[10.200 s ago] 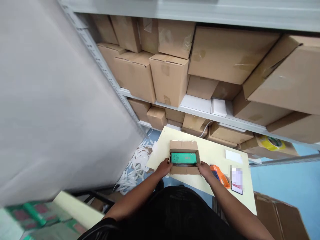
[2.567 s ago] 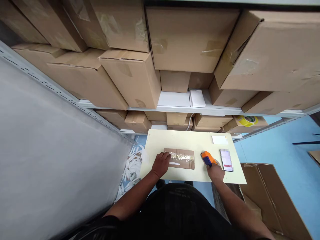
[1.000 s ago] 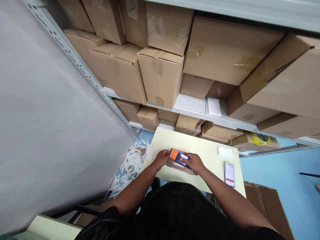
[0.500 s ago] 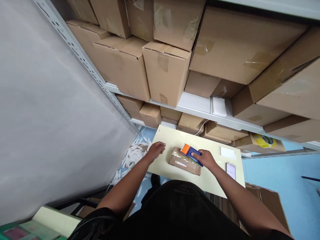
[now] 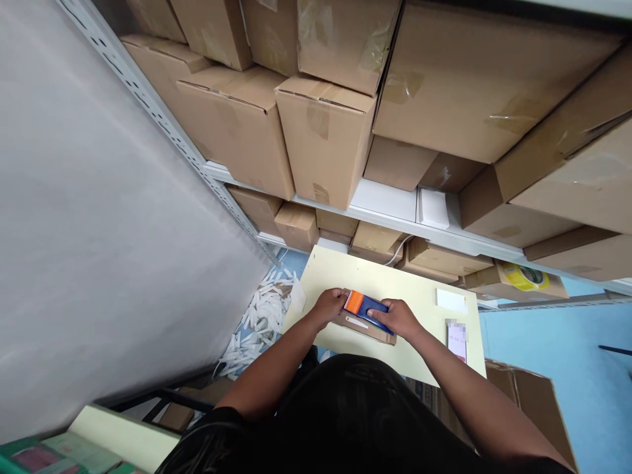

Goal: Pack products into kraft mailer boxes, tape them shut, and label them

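Observation:
A small cardboard box [image 5: 378, 333] with a white label [image 5: 356, 322] lies on the pale table, partly covered by my hands and a blue and orange tape dispenser [image 5: 371, 306]. My right hand [image 5: 396, 317] is closed around the dispenser's blue body, thumb on top, holding it over the box. My left hand [image 5: 330, 307] is at the box's left end, right beside the dispenser's orange toothed edge. Its fingers are curled and closed; what they pinch there is hidden.
On the table's [image 5: 340, 263] right side lie a white card [image 5: 451, 300] and a phone [image 5: 456, 340]. Shelves packed with cartons [image 5: 326, 138] rise behind. A yellow tape roll [image 5: 527, 277] sits on the lower shelf. White paper strips [image 5: 264, 306] litter the floor at left.
My left hand has moved right, from the air beside the box to its left end by the dispenser. The dispenser has shifted slightly left and turned flatter in my right hand.

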### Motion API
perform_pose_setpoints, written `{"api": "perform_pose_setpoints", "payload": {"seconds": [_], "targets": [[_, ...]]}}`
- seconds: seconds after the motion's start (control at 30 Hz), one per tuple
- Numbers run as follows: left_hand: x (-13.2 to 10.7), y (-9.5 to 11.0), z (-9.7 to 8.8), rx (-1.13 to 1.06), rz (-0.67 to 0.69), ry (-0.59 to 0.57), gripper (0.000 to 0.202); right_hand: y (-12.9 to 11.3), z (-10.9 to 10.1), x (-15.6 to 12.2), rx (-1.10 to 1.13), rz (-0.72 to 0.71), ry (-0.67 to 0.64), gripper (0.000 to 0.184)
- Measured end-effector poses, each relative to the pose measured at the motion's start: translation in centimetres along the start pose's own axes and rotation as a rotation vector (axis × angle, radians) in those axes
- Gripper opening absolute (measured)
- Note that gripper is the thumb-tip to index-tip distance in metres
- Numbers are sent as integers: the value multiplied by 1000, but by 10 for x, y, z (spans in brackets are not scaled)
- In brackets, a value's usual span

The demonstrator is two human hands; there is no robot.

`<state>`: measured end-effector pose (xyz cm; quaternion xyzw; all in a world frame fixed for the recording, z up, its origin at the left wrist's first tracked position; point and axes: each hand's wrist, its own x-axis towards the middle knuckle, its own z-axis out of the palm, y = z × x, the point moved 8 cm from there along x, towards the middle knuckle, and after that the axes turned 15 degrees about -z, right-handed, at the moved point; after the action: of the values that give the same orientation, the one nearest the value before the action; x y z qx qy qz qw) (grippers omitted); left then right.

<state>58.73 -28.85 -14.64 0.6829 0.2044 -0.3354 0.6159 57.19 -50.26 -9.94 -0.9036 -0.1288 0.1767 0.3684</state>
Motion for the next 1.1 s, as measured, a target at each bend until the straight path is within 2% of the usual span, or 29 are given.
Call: {"api": "perform_pose_setpoints", "payload": {"seconds": [0.13, 0.23, 0.33, 0.43, 0.57, 0.67, 0.73, 0.8, 0.83, 0.9, 1.0, 1.07, 1.1], "targets": [[-1, 4, -38, 86, 44, 160, 31, -1, -12, -7, -36, 46, -41, 50], [0, 1, -66, 178, 68, 220, 29, 3, -14, -13, -52, 75, -70, 52], [5, -10, -77, 274, 111, 276, 27, 5, -9, -15, -153, 84, -86, 52], [16, -28, -69, 323, 124, 325, 26, 4, 1, -11, -242, 85, -122, 51], [34, -50, -44, 349, 126, 357, 26, 7, 9, -7, -284, 125, -148, 53], [42, -60, -26, 382, 142, 346, 25, 8, 10, -5, -311, 138, -149, 55], [42, -62, -25, 405, 128, 368, 30, 7, 10, -4, -330, 135, -152, 56], [34, -59, -30, 458, 136, 423, 45, 6, 11, -3, -337, 134, -156, 57], [27, -54, -33, 499, 182, 446, 50, 5, 12, -3, -338, 136, -157, 58], [8, -39, -28, 614, 382, 427, 54, 4, 12, -3, -336, 139, -152, 58], [-21, -32, -1, 834, 708, 250, 67, 3, 11, -2, -328, 151, -152, 59], [-28, -40, 15, 985, 786, 182, 81, 2, 10, -1, -329, 164, -164, 62], [-28, -44, 20, 1049, 793, 191, 86, 2, 9, -1, -333, 170, -175, 63]]}}
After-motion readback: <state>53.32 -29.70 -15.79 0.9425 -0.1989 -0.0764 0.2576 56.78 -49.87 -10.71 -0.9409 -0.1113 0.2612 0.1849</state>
